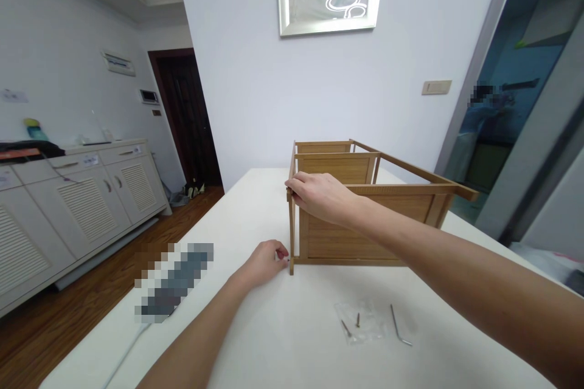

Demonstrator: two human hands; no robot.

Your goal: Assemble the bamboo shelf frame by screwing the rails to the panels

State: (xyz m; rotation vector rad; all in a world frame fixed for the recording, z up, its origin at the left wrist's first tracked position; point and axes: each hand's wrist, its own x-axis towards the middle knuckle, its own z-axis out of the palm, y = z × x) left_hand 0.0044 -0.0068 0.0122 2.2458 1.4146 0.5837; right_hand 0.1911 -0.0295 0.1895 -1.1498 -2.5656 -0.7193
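Note:
A wooden shelf frame point(365, 231) with panelled boards lies on its side on the white table point(274, 340). My right hand point(319, 194) is closed around the upper left corner of the frame, and its forearm crosses in front of the boards. Low down at the near left post, my left hand point(267, 262) pinches a small dark thing, apparently a screw point(288, 261), against the post's outer side. Most of that piece is hidden by the fingertips. Two loose screws point(358, 320) lie on a clear plastic bag point(371, 325), and a hex key point(398, 327) rests to their right.
A pixelated dark object point(176, 285) with a white cable point(123, 358) lies at the table's left side. Behind the table stands a white wall with a framed picture point(331, 27). White cabinets point(86, 194) line the left; another person point(474, 115) is beyond the doorway at right.

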